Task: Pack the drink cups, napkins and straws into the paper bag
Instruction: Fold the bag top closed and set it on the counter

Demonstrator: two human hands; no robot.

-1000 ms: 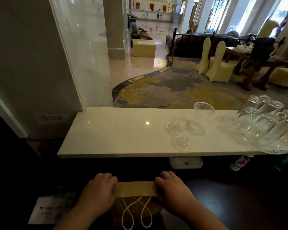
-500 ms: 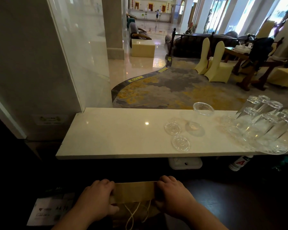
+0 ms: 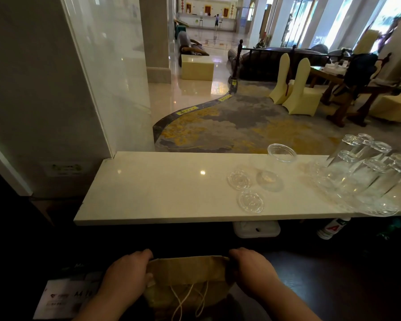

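Low in the dark foreground, the left hand [image 3: 127, 274] and right hand [image 3: 252, 269] each clamp their fingers on one end of the brown paper bag's [image 3: 188, 272] folded top edge, its white cord handles [image 3: 190, 300] hanging below. On the pale stone counter [image 3: 148, 188] beyond stands one clear plastic drink cup [image 3: 276, 167] with two round clear lids [image 3: 243, 188] just beside it. A cluster of what look like upturned clear glass tumblers [image 3: 366, 172] sits to the right.

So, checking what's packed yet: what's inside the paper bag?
Nothing can be seen inside: the paper bag is still folded, gripped by the left hand and right hand. The clear cup still stands on the counter.
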